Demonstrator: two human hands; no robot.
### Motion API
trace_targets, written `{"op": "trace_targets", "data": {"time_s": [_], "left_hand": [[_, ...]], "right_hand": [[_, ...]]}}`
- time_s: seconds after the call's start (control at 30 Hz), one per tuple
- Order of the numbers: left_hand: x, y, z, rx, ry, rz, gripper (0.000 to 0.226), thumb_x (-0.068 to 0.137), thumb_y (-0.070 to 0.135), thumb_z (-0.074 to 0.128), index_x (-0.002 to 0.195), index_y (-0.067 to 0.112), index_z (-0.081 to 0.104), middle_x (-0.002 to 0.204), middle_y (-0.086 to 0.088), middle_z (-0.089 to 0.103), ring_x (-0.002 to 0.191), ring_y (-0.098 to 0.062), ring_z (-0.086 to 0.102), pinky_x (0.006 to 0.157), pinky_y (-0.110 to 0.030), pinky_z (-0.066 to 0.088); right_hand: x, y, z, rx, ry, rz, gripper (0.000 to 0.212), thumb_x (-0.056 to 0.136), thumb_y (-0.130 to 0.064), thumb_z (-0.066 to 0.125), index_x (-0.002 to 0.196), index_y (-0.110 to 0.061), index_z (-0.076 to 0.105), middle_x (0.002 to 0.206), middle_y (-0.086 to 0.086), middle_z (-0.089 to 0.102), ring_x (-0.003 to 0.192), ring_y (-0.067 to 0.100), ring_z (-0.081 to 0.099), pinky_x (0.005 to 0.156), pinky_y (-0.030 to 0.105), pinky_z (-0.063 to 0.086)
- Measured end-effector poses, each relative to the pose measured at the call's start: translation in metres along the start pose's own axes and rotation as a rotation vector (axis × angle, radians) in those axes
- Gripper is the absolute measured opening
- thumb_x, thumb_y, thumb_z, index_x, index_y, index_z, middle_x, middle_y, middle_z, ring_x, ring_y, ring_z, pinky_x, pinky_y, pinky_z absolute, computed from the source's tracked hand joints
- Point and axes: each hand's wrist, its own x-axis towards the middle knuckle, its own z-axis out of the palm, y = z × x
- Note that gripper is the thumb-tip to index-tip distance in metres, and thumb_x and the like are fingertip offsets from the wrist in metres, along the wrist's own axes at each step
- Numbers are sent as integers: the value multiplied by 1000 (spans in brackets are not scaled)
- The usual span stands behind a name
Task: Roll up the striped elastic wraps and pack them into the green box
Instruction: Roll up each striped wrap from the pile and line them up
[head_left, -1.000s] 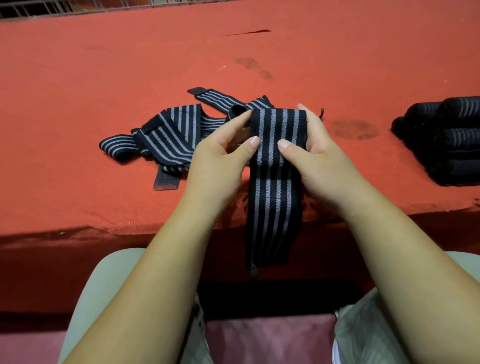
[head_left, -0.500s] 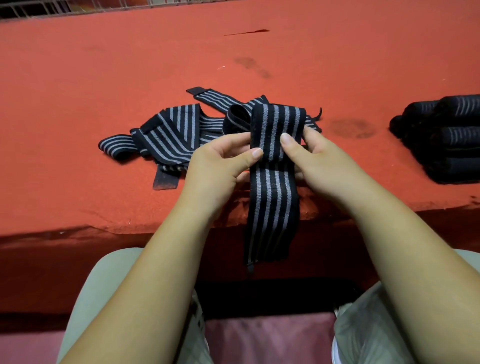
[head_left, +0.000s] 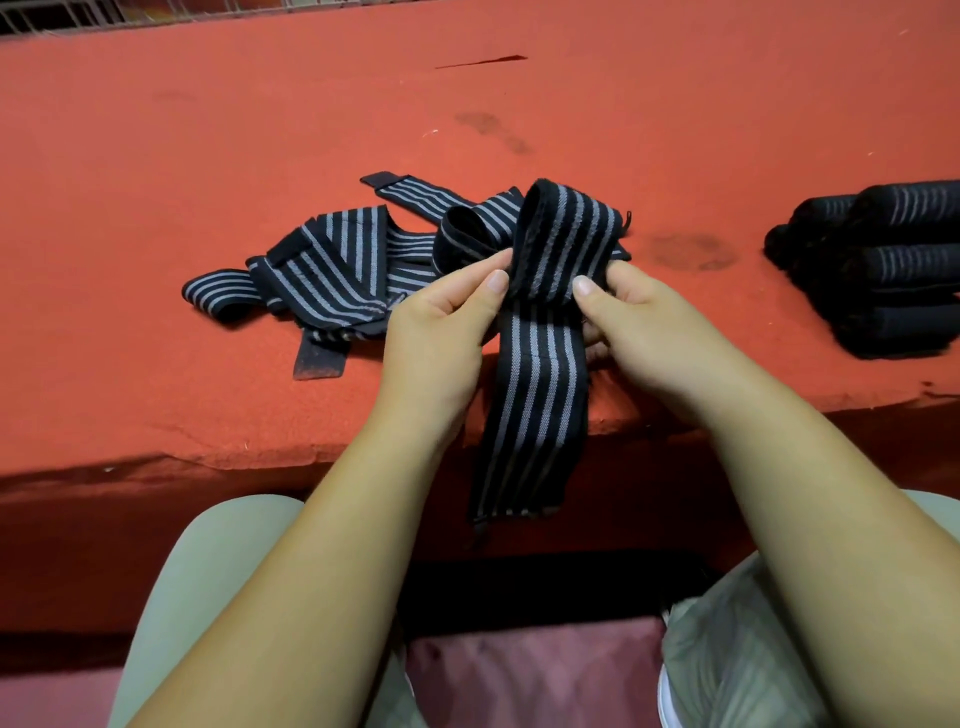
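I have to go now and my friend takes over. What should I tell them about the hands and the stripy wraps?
Hands: the left hand and the right hand both pinch one striped wrap near its looped top. Its tail hangs over the red table's front edge.
Things: tangled loose wraps lie on the table, left of the hands.
Done: a stack of rolled wraps sits at the right.
Left: roll this wrap, then the loose ones, then pack all. The green box is not in view.
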Motion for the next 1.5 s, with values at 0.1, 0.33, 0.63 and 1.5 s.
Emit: {"op": "trace_targets", "data": {"time_s": [0.1, 0.33, 0.63, 1.5], "left_hand": [[1, 3, 1, -132, -41, -91, 29, 109, 8, 59, 135, 9, 73, 129, -17, 76, 126, -34, 71, 117, -54, 50], [2, 3, 0, -219, -21, -149, 29, 103, 1, 65, 131, -1, 72, 124, -19, 78, 120, -31, 75, 109, -40, 57], [3, 6, -5, -40, 33, -116, 22, 107, 10, 65, 124, 7, 78, 116, -14, 81, 105, -26, 75, 89, -31, 61], [7, 12, -19, -32, -113, -343, 36, 109, 26, 64, 132, -1, 70, 130, -14, 74, 117, -40, 65, 98, -38, 63]], "right_hand": [[-1, 3, -2, 113, -33, 35, 26, 116, -28, 47, 128, -14, 66, 81, -12, 70, 67, 5, 63, 62, 24, 53], [-7, -2, -2, 34, -30, 33, 31, 110, -43, 52, 125, -25, 71, 110, -9, 81, 94, 7, 75, 86, 36, 53], [-6, -1, -4, 143, -42, 5, 28, 111, -31, 60, 138, -22, 63, 118, 2, 80, 111, 19, 77, 103, 50, 59], [-9, -5, -10, 325, 36, -32, 32, 99, -14, 77, 125, -32, 78, 119, 31, 74, 96, 30, 66, 88, 49, 48]]}}
